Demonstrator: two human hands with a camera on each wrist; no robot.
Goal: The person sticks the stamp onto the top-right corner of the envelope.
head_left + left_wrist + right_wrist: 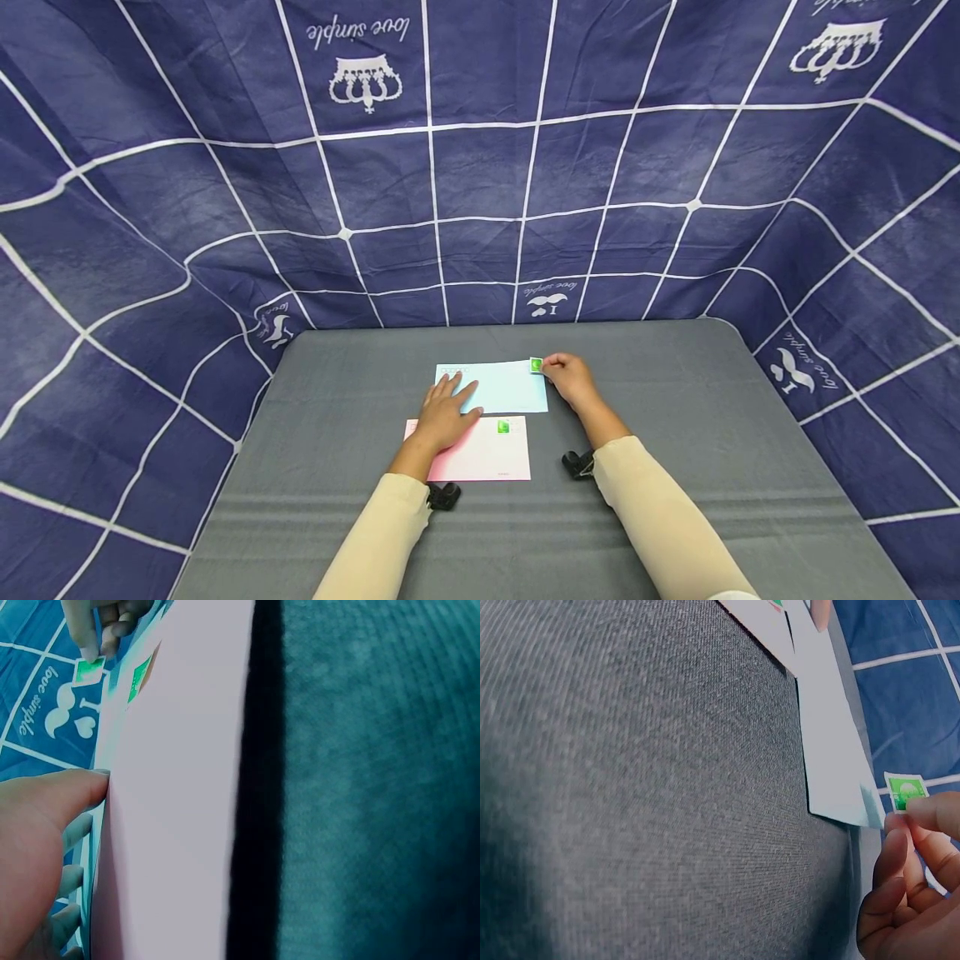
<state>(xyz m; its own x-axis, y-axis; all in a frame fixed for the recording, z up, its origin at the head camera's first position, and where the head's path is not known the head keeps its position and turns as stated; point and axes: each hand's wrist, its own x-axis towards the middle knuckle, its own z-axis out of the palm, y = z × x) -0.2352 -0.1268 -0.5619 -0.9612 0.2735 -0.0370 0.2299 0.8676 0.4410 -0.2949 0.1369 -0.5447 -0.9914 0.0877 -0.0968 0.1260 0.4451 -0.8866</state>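
A light blue envelope (502, 393) lies flat on the grey table. My left hand (444, 417) rests with spread fingers on its left part, the palm over a pink envelope (487, 458) in front of it. That pink envelope bears a green stamp (503, 427) at its upper right. Between thumb and finger, my right hand (572, 379) pinches another green stamp with a white border (907, 791). In the head view this stamp overlaps the blue envelope's upper right corner; in the right wrist view it stands tilted up off the paper.
The grey table (675, 400) extends around both envelopes. A blue cloth with white lines (480, 183) hangs behind and at both sides. Black wrist devices (578, 465) sit at the sleeve cuffs.
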